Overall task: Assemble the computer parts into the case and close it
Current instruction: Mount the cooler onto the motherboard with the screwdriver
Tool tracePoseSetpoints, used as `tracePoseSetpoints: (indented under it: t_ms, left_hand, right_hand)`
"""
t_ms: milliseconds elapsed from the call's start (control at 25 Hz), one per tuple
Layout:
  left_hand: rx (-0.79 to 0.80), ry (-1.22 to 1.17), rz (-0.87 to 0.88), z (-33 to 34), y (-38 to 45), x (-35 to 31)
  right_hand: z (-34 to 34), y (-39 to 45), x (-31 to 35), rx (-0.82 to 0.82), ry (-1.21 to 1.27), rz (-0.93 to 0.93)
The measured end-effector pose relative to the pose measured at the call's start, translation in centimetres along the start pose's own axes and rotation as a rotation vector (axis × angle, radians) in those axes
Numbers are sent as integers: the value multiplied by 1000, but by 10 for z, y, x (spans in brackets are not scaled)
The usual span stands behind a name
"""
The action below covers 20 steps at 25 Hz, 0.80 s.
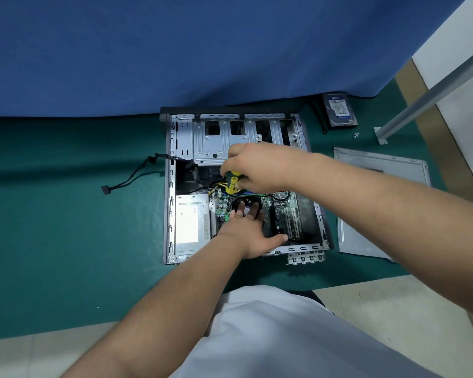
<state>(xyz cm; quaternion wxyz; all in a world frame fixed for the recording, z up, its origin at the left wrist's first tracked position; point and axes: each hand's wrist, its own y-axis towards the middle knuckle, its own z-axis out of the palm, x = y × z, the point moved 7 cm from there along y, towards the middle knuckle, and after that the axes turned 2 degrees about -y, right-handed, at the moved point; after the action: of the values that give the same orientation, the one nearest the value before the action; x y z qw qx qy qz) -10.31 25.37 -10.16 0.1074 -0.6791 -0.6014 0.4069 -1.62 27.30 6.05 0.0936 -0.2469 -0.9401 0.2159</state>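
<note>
Blue cloth: hangs as a backdrop behind the work area, its lower edge meeting the mat just behind the case.
Green mat: covers the floor under the case and the loose parts.
Case: lies on its side on the mat, open side up, with bare metal drive bays at the far end.
Side panel: grey metal, off the case, flat on the mat just to the right of it.
Power supply: silver box in the near-left corner of the case.
Motherboard: green, seated in the near-right part of the case, card slots to its right.
Hard drive: outside the case, on the mat beyond its far-right corner, label up.
Cable: black, trails out of the case's left side onto the mat.
Left hand: fingers spread and straight, resting on the black cooler fan in the middle of the motherboard, thumb out to the right.
Right hand: fingers curled round the screwdriver's handle, above the case.
Screwdriver: yellow and black handle, shaft pointing down at the board just left of the fan.
Screws: a few small ones loose on the mat near the hard drive.
</note>
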Motion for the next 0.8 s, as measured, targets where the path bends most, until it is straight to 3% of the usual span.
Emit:
tracePoseSetpoints:
  t_ms: [320,560,640,800]
  left_hand:
    - [-18,-2,27,-3,-1,-3]
    - [1,-16,14,-3,-1,1]
    - [3,-18,11,-1,1,2]
    - [-5,16,28,-2,2,2]
  right_hand:
    - [9,8,3,-208,-97,420]
    - [-6,8,-8,35,89,60]
    - [-5,7,-8,44,20,51]
    - [-1,10,4,-122,23,194]
